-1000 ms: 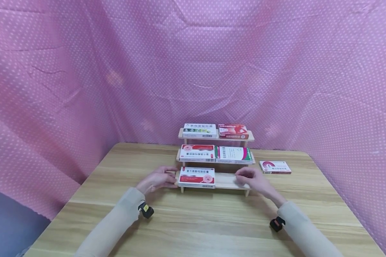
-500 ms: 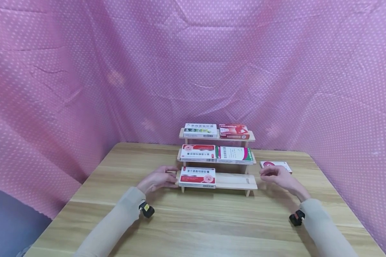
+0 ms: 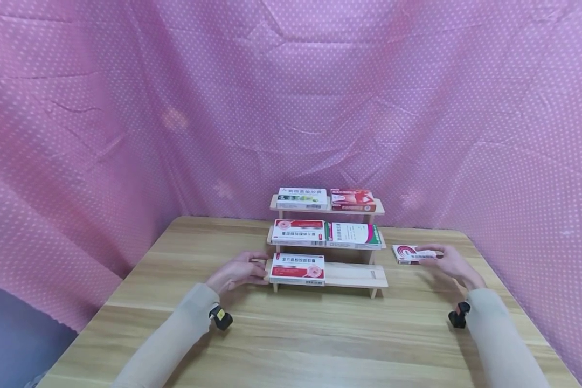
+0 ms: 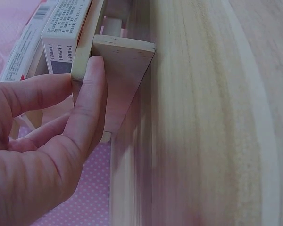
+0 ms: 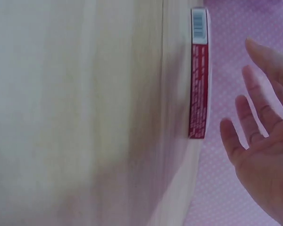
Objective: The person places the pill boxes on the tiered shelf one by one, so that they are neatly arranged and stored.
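Note:
A three-tier wooden display stand (image 3: pixel 354 275) stands on the table. My left hand (image 3: pixel 237 271) pinches the left end of its lowest board; in the left wrist view the thumb lies above and a finger (image 4: pixel 91 87) below that edge. Right beside it on the lowest tier lies a red and white medicine box (image 3: pixel 298 269). My right hand (image 3: pixel 452 264) is over a small white medicine box (image 3: pixel 404 254) with dark red arcs, flat on the table right of the stand. In the right wrist view this hand's fingers are spread and apart from the box's red side.
The middle tier bears a red and white box (image 3: pixel 298 233) and a green, white and magenta box (image 3: pixel 353 234). On top lie a white and green box (image 3: pixel 302 198) and a red box (image 3: pixel 353 200). A pink dotted curtain (image 3: pixel 320 108) hangs behind the wooden table (image 3: pixel 291 345).
My right hand has moved right, from the right end of the lowest board to over the small white box on the table. My left hand stays at the stand's left end.

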A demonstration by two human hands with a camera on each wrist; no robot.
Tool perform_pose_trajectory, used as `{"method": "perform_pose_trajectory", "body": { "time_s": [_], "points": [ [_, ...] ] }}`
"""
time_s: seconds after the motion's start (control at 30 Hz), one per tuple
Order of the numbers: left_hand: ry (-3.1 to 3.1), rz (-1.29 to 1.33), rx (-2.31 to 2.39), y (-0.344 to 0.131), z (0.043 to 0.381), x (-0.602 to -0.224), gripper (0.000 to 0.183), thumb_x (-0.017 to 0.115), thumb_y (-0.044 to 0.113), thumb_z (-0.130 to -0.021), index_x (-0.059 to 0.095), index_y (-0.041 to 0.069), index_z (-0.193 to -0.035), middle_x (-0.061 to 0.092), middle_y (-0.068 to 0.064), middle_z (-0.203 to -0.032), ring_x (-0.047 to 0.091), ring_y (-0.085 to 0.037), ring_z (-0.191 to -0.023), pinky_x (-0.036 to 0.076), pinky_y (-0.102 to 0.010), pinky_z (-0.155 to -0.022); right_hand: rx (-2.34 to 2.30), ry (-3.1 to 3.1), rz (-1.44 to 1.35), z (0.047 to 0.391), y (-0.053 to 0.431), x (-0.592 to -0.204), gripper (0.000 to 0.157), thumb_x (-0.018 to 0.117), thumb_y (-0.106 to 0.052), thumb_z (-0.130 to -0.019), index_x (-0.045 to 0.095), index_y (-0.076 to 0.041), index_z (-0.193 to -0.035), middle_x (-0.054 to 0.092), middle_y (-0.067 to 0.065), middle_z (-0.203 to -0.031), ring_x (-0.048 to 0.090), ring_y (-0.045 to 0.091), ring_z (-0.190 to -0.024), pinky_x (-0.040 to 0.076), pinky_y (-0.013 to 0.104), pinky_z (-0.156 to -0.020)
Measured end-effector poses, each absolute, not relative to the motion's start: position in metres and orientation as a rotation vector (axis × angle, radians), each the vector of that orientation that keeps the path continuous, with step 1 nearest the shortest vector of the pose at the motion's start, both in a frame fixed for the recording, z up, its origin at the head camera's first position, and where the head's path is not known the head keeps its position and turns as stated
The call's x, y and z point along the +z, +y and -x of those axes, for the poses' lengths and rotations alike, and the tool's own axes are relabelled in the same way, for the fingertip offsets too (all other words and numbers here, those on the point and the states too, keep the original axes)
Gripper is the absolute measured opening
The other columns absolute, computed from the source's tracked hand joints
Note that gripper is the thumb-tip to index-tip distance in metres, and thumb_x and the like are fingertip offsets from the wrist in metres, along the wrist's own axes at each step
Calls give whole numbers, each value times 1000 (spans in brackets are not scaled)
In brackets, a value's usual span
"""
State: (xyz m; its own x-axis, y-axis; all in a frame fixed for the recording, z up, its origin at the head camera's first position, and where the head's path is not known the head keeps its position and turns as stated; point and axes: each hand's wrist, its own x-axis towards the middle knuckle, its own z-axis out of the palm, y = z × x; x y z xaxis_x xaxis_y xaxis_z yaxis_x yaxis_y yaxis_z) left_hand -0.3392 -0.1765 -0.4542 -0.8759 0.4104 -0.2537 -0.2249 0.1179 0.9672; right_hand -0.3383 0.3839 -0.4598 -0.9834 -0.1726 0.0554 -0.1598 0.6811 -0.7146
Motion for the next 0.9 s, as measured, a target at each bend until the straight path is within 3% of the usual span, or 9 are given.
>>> {"method": "perform_pose_trajectory", "body": {
  "time_s": [0.07, 0.17, 0.27, 0.37, 0.5, 0.77, 0.9],
  "points": [
    [1939, -183, 1805, -176, 339, -455, 68, 55, -15, -83, 29, -11, -146, 59, -22, -110, 67, -24, -89, 58, -42, -91, -1207, 2858, 243, 340, 386, -461, 52, 67, -27, -93, 54, 1, -136, 51, 33, -136, 53, 29, -108, 43, 25, -76],
    [1942, -184, 1800, -176, 338, -454, 68, 56, -15, -83, 29, -11, -146, 59, -22, -110, 67, -24, -89, 58, -42, -91, -1204, 2838, 199, 342, 389, -463, 56, 68, -30, -91, 54, -1, -137, 48, 33, -139, 52, 33, -110, 43, 27, -74],
    [1948, -184, 1796, -176, 338, -454, 68, 56, -14, -83, 29, -11, -146, 59, -22, -110, 67, -24, -89, 58, -42, -91, -1210, 2812, 192, 345, 390, -466, 59, 69, -28, -90, 51, 0, -139, 38, 31, -148, 45, 47, -121, 48, 44, -84],
    [1941, -177, 1802, -175, 337, -455, 69, 56, -14, -83, 29, -10, -146, 60, -22, -110, 68, -25, -90, 58, -42, -91, -1237, 2782, 223, 346, 390, -472, 59, 69, -22, -89, 49, 2, -139, 22, 27, -158, 28, 55, -135, 37, 64, -102],
    [1931, -162, 1805, -175, 337, -458, 68, 56, -14, -83, 30, -10, -146, 61, -22, -111, 68, -25, -91, 58, -41, -90, -1276, 2726, 241, 347, 390, -480, 62, 71, -16, -87, 46, 5, -140, 12, 26, -160, 18, 57, -139, 24, 67, -111],
    [1946, -163, 1805, -174, 336, -455, 67, 55, -13, -84, 31, -10, -145, 62, -22, -111, 67, -23, -91, 58, -40, -91, -1208, 2720, 243, 347, 388, -479, 63, 73, -15, -84, 48, 5, -138, 19, 32, -156, 27, 57, -134, 27, 69, -106],
    [1951, -149, 1808, -174, 336, -453, 67, 56, -14, -83, 31, -9, -146, 60, -23, -111, 67, -25, -90, 58, -41, -90, -1162, 2759, 269, 349, 387, -474, 56, 74, -14, -83, 54, 4, -132, 25, 35, -151, 25, 59, -133, 21, 74, -105]
  ]
}}
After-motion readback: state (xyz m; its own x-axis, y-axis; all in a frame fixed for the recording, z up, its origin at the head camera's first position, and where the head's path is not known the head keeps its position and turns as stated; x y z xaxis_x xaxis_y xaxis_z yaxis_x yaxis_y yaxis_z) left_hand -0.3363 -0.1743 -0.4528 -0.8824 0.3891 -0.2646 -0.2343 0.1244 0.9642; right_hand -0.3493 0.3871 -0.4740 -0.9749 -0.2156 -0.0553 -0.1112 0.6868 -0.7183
